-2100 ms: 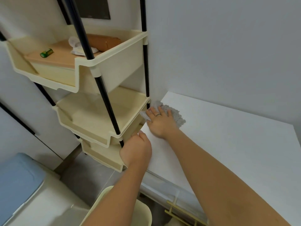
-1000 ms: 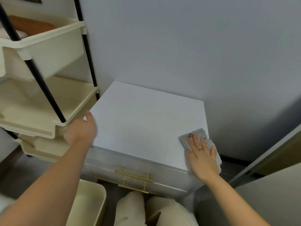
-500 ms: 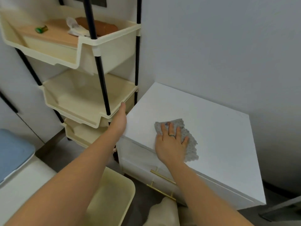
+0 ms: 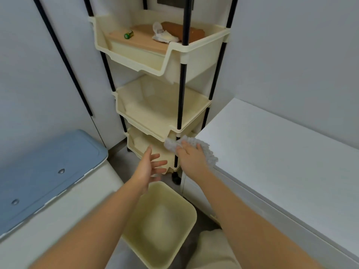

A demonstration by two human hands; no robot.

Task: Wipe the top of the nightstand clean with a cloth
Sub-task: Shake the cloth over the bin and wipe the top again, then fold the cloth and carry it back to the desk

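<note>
The white nightstand (image 4: pixel 275 152) fills the right side of the view, its flat top bare. A grey fluffy cloth (image 4: pixel 196 147) hangs over the top's near left corner, partly past the edge. My right hand (image 4: pixel 191 158) lies on the cloth and holds it at that corner. My left hand (image 4: pixel 150 167) hovers just left of the nightstand, palm turned toward the cloth, fingers spread, holding nothing.
A cream three-tier rack (image 4: pixel 161 90) on black poles stands right against the nightstand's left side; its top tier holds a crumpled tissue, a brown roll and a small green item. A cream bin (image 4: pixel 161 226) sits on the floor below my hands. A blue-lidded box (image 4: pixel 44 171) is at left.
My right hand slid the cloth from the middle of the top to its left corner, partly off the edge. My left hand let go of the nightstand's edge and opened beside it.
</note>
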